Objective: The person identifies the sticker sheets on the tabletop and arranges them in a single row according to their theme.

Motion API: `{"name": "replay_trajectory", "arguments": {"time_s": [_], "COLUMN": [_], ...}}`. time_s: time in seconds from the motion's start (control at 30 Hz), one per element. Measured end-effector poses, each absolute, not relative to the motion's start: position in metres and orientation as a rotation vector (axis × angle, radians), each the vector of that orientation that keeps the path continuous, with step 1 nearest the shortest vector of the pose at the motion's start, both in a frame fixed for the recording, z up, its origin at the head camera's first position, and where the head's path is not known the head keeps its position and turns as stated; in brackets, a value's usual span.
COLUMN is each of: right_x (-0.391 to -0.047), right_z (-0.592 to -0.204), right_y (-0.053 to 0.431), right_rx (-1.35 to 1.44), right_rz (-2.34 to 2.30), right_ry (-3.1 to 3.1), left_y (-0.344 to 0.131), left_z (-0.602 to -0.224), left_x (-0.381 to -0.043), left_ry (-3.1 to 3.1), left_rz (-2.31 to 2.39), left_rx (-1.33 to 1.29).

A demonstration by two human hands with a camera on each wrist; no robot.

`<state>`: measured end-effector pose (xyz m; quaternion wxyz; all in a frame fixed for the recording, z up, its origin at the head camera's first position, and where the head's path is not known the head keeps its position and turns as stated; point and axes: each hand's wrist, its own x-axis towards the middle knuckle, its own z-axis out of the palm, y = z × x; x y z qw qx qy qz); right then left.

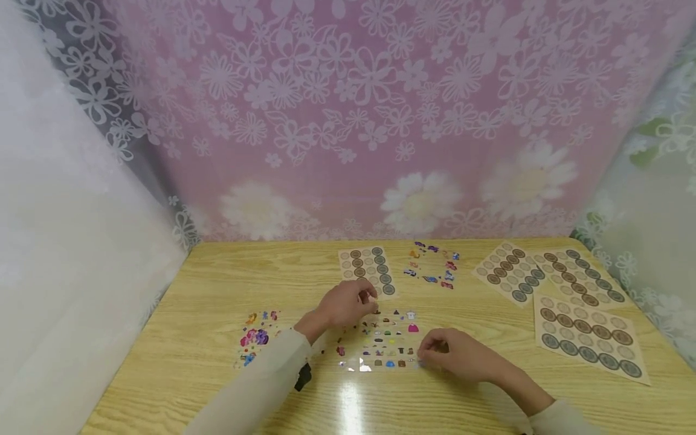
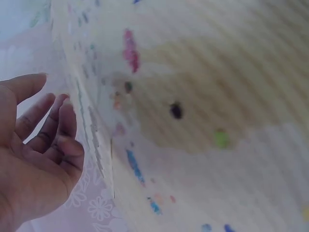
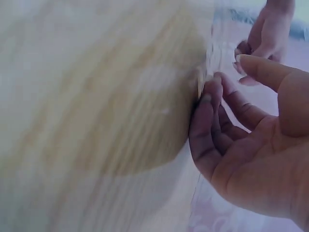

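Note:
A transparent sticker sheet (image 1: 388, 341) printed with rows of tiny clothes, hats and bags lies on the table in the head view. Over its upper left part is my left hand (image 1: 348, 304), fingers bent. The left wrist view shows that hand's thumb (image 2: 29, 87) well apart from the loosely curved fingers, with nothing visible between them. At the sheet's right edge my right hand (image 1: 459, 355) rests, its bent fingertips (image 3: 212, 92) against the tabletop. Its thumb stands away from those fingers in the right wrist view.
Another transparent sticker sheet (image 1: 252, 338) lies left, partly behind my left sleeve. Farther back are a card of round brown and grey stickers (image 1: 370, 266) and a colourful clear sheet (image 1: 432, 266). Several similar round-sticker cards (image 1: 589, 338) lie right. A flowered curtain (image 1: 348, 121) hangs behind the table.

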<state>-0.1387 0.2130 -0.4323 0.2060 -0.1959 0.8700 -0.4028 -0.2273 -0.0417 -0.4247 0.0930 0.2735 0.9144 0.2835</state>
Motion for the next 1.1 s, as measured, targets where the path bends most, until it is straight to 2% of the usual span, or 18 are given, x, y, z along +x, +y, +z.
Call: {"name": "replay_trajectory", "arguments": {"time_s": [0.6, 0.87, 1.1], "right_x": [-0.189, -0.214, -0.226], "right_z": [-0.408, -0.412, -0.416], "right_y": [0.300, 0.318, 0.334], "right_rx": [-0.189, -0.181, -0.213], "right_rz": [-1.460, -1.493, -1.499], "right_ry": [2.388, 2.473, 2.535], "left_y": [-0.028, -0.010, -0.022], "left_z": [-0.418, -0.409, -0.390], "left_x": [-0.248, -0.254, -0.273], "left_ry": [2.471, 2.402, 2.325], "left_rz": [1.300, 1.329, 1.291], "left_rx": [0.719, 0.755, 0.859]}}
